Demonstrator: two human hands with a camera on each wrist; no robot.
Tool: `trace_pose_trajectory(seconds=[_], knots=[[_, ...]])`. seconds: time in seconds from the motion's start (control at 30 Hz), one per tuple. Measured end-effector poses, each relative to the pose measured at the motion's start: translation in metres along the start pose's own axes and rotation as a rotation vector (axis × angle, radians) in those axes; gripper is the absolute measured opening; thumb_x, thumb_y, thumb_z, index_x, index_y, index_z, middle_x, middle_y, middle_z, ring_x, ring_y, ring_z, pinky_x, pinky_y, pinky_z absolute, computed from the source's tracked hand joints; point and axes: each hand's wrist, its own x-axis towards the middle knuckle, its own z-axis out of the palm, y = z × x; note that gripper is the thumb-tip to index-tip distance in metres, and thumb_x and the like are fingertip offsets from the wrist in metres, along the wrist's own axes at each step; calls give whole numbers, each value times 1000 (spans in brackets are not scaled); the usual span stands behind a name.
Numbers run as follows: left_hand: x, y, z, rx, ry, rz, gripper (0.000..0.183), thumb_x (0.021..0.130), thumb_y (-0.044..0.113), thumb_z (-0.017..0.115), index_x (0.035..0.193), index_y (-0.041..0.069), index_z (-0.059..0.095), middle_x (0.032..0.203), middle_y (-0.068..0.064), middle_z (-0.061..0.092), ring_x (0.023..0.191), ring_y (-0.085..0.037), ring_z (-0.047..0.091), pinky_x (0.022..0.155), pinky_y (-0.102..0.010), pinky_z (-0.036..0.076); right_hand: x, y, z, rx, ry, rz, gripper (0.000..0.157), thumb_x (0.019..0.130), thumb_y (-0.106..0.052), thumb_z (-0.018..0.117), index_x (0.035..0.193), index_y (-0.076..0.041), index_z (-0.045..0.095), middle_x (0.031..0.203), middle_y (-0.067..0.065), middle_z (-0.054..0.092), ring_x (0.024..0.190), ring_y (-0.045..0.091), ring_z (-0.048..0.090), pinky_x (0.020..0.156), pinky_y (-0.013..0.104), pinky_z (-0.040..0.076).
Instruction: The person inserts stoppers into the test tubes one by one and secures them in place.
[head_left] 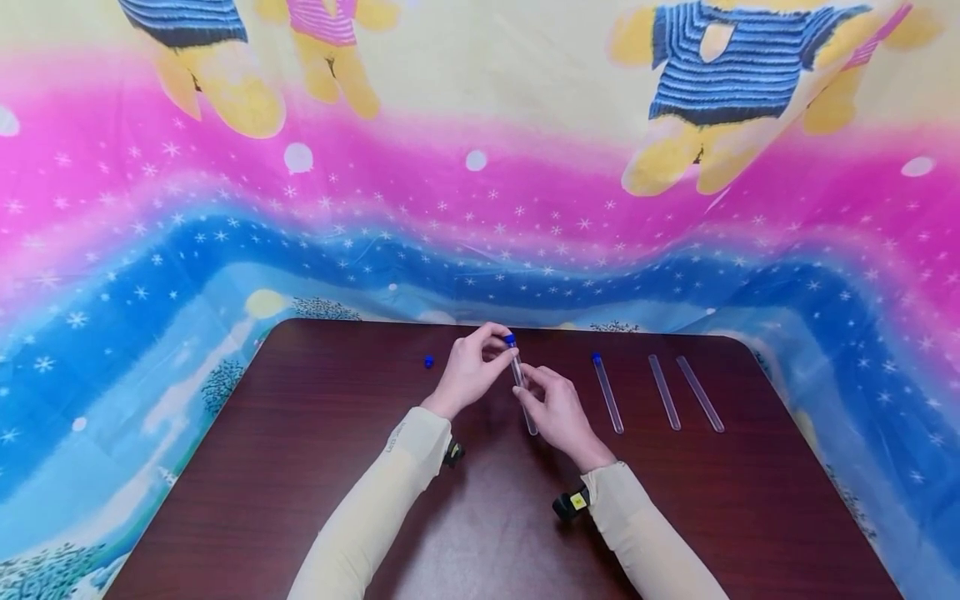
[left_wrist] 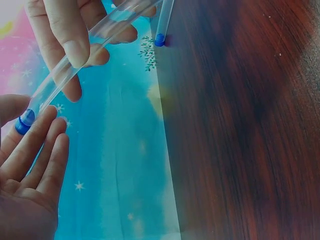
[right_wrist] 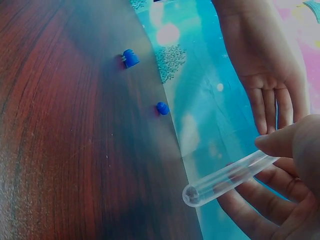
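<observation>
Beyond both hands I had the big printed cloth, banded in cream, pink and blue, and beneath the hands the dark reddish-brown table. Two pale sleeves reached up behind the wrists.

I saw the left hand pinching the capped end of a clear tube between thumb and fingers. The right hand grasped that same tube farther down, thumb against fingers. The held tube slanted between the two hands, its rounded end poking out past the right hand's fingers, toward the person.

Just to the right of the right hand, I had a second tube lying on the table with a blue cap at its far end. Farther right of that hand lay two all-clear tubes, side by side and apart.

Smallest were the blue caps: one at the left hand's fingertips, on the held tube, and two loose caps on the table, left of the left hand.
</observation>
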Motion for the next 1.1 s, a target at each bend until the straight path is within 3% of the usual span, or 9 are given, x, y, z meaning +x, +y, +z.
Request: trace_pose_trajectory(seconds=[0.2, 0.4, 0.8, 1.1], knots=[[-1, 1, -1, 7, -29, -12, 24, 96, 16, 74, 117, 11, 65, 100, 0, 74, 93, -10, 69, 86, -29, 57, 0, -1, -1, 10, -17, 12, 34, 96, -10, 73, 129, -4, 69, 87, 0, 60, 59, 20, 57, 53, 27, 49], [-1, 2, -3, 7, -55, -26, 24, 96, 16, 74, 118, 10, 66, 100, 0, 74, 93, -10, 69, 86, -31, 57, 0, 0, -2, 52, -42, 56, 32, 98, -11, 71, 130, -7, 69, 88, 0, 61, 69, 17, 68, 62, 27, 57], [1, 7, -8, 24, -105, -65, 25, 94, 18, 76, 117, 10, 68, 96, 3, 74, 88, -10, 69, 85, -30, 56, 0, 4, -3, 86, -48, 70, 35, 100, -13, 68, 132, -1, 67, 87, 3, 61, 74, 31, 73, 60, 27, 58], [2, 6, -10, -5, -110, -98, 24, 93, 18, 78, 114, 11, 69, 94, 4, 75, 89, -10, 71, 87, -33, 56, 0, 3, -3, 87, -38, 73, 34, 99, -14, 69, 132, -4, 68, 86, 3, 62, 73, 32, 73, 59, 27, 58]])
